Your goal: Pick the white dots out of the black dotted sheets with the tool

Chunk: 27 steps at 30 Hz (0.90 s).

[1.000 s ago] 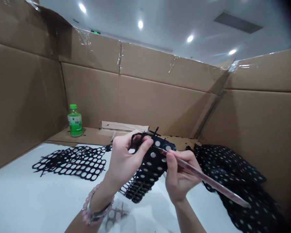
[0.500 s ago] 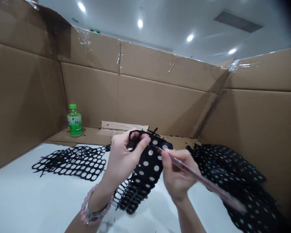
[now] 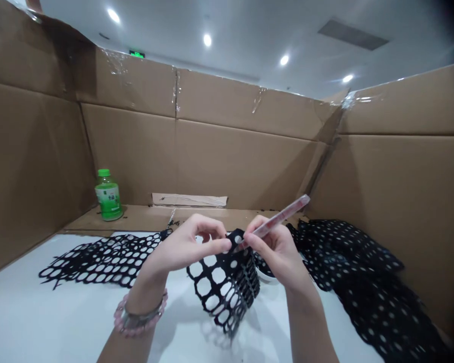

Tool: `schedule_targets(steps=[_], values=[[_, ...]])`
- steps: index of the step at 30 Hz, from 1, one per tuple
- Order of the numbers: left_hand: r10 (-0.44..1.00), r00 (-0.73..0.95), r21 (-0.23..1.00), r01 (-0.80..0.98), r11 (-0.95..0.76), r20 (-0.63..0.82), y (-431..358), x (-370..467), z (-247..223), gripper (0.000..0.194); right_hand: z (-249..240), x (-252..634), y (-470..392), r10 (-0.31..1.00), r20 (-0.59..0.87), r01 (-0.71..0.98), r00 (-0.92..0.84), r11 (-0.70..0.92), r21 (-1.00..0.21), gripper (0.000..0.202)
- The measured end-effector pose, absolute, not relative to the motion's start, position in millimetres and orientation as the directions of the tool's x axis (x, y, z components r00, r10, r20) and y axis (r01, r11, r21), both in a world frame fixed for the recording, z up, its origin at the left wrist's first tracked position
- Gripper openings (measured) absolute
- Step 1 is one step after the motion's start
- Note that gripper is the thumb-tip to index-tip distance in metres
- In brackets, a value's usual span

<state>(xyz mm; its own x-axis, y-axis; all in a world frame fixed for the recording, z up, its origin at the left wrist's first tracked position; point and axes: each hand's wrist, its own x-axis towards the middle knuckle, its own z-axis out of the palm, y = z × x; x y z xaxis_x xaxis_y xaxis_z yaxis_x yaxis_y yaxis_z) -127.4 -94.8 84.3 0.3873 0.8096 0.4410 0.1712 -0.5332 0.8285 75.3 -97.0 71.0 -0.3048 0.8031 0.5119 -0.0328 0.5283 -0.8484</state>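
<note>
Between my hands hangs a black perforated sheet (image 3: 216,275). Its left part is an open lattice of large holes, while its upper part still shows white dots. My left hand (image 3: 191,244) is closed in a pinch at the sheet's top edge, thumb and index finger close together. In my right hand (image 3: 276,252) is a slim pen-like tool (image 3: 282,217) with a translucent reddish handle, slanting up to the right. Its thin tip points down-left at the dotted part beside my left thumb; exact contact is hard to see.
A flat black lattice piece (image 3: 109,262) lies on the white tabletop (image 3: 53,322) at left. Dotted black sheets (image 3: 363,267) are piled at right. A white container (image 3: 268,278) is partly hidden behind the sheet. A green bottle (image 3: 109,199) stands near the cardboard wall (image 3: 227,156).
The tool's handle has swung from pointing down-right to pointing up-right. The hanging sheet has turned, its lattice part now facing me more. The view has shifted slightly.
</note>
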Motion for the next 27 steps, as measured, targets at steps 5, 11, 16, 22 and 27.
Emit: schedule_targets(steps=[5, 11, 16, 22, 27], values=[[0.830, 0.331, 0.852, 0.121, -0.510, 0.450, -93, -122, 84, 0.024, 69, 73, -90, 0.808, 0.441, -0.228, -0.392, 0.379, -0.897, 0.023], [0.844, 0.080, 0.841, 0.079, -0.535, 0.530, -96, -119, 82, 0.024, 64, 63, -90, 0.756, 0.425, -0.347, -0.498, 0.275, -0.897, 0.022], [0.813, 0.124, 0.806, 0.110, -0.582, 0.570, -102, -122, 82, 0.024, 66, 54, -89, 0.813, 0.320, -0.475, -0.487, 0.061, -0.878, 0.034], [0.783, 0.170, 0.764, 0.170, -0.622, 0.599, -100, -127, 86, 0.025, 62, 54, -76, 0.938, 0.318, -0.579, -0.138, 0.184, -0.794, 0.030], [0.801, 0.067, 0.778, 0.203, -0.595, 0.595, -98, -130, 86, 0.022, 58, 58, -75, 0.909, 0.417, -0.623, 0.025, 0.340, -0.704, 0.028]])
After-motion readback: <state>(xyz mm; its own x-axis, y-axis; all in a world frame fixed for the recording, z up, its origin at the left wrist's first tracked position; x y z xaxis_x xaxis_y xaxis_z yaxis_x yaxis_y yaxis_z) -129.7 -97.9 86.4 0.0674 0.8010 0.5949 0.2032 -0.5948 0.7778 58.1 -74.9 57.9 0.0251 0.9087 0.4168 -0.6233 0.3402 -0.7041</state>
